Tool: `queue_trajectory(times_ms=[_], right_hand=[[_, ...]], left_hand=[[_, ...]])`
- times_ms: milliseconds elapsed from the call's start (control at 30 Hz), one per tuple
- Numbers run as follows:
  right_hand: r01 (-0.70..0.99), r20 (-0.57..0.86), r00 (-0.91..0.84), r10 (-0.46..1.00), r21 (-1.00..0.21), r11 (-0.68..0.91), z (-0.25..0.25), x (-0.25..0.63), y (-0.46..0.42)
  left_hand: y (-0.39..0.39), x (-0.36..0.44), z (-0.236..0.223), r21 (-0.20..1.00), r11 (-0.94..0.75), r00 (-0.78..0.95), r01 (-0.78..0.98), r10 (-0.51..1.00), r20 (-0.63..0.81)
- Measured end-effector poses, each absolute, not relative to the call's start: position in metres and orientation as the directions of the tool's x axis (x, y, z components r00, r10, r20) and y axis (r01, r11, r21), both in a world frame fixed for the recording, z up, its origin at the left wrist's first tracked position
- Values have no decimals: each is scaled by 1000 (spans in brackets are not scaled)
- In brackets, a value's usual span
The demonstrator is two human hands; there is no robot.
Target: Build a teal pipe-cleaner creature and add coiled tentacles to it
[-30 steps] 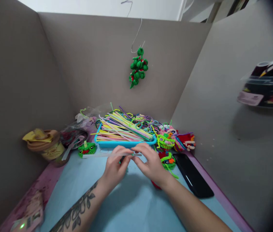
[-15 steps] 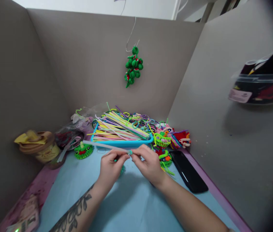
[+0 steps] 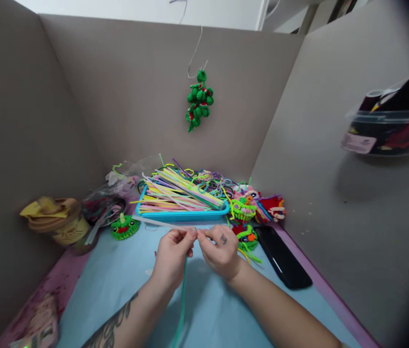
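My left hand [image 3: 176, 253] and my right hand [image 3: 220, 249] meet over the blue work surface, thumbs and fingertips pinched together. A white pipe cleaner [image 3: 157, 222] runs from the upper left into the pinch. From under my left hand a turquoise pipe cleaner [image 3: 183, 302] hangs down towards me. The spot where the strands meet is mostly covered by my fingertips. A green frog-like figure [image 3: 124, 226] sits left of the hands. Just beyond my right hand lies another green figure with orange parts [image 3: 248, 239].
A blue tray [image 3: 186, 216] heaped with pipe cleaners stands behind the hands. To the right lies a black phone [image 3: 283, 257], near colourful figures [image 3: 269, 208]. A lidded cup [image 3: 67, 222] stands left. Green ornaments [image 3: 200, 100] hang on the back panel; a clear bin [image 3: 381, 133] is at right.
My left hand has turned and closed up nearer to my right fingertips. The turquoise strand now hangs long below it, where only a small bit showed before. The white pipe cleaner's far end dropped slightly.
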State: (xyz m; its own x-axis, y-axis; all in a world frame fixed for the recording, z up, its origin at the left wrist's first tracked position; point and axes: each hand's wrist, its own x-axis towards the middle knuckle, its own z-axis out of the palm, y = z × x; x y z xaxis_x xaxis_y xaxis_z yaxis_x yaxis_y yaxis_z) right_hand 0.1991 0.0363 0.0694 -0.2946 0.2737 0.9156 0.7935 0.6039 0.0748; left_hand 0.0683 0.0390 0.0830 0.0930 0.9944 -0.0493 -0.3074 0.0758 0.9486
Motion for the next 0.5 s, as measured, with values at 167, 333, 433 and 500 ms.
queue_trajectory(times_ms=[167, 333, 433, 500], right_hand=[[675, 867, -114, 486, -291, 678, 69, 187, 34], [328, 648, -43, 760, -709, 624, 83, 185, 30], [137, 440, -126, 889, -880, 455, 89, 191, 34], [19, 316, -243, 917, -944, 330, 93, 195, 37]], left_hand=[[45, 54, 90, 984, -179, 36, -18, 983, 180], [50, 35, 109, 827, -523, 221, 206, 848, 482], [53, 29, 116, 749, -634, 357, 192, 756, 548], [54, 26, 118, 713, -673, 421, 195, 714, 559]])
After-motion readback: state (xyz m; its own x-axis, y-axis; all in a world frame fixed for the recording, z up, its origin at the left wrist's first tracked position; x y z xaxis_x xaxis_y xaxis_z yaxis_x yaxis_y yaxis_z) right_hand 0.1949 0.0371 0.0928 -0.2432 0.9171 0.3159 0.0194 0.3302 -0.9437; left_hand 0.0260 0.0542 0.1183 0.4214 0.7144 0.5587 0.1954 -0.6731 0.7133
